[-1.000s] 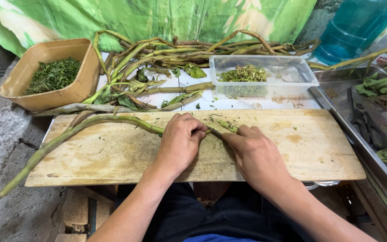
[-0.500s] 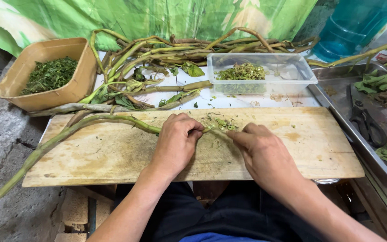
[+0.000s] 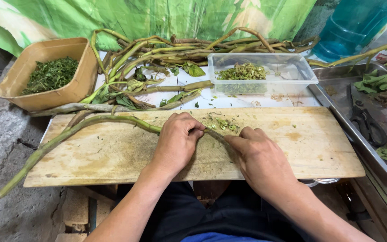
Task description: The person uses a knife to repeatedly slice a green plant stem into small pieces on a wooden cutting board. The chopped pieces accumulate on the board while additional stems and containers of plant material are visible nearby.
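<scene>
The left hand (image 3: 178, 141) is curled tight around the near end of a long green stem (image 3: 68, 134), pinning it to the wooden cutting board (image 3: 113, 157); the stem runs leftward from the fist, across the board and off its left edge toward the concrete ledge (image 3: 5, 148). The right hand (image 3: 260, 159) is clenched around a knife (image 3: 216, 134) (only a thin sliver of blade shows past the forefinger), its tip meeting the stem right at the left hand's fingertips. Just beyond the two hands a small scatter of cut green pieces (image 3: 222, 123) lies on the board. Behind the board, a clear plastic tub (image 3: 292, 76) holds a heap of similar chopped bits, and a tangle of uncut stems (image 3: 157, 58) stretches along the white surface. A tan square bowl (image 3: 75, 89) with dark shredded leaves sits far left. To the right, a steel tray (image 3: 337, 89) carries black scissors (image 3: 366, 121) and loose leaves
</scene>
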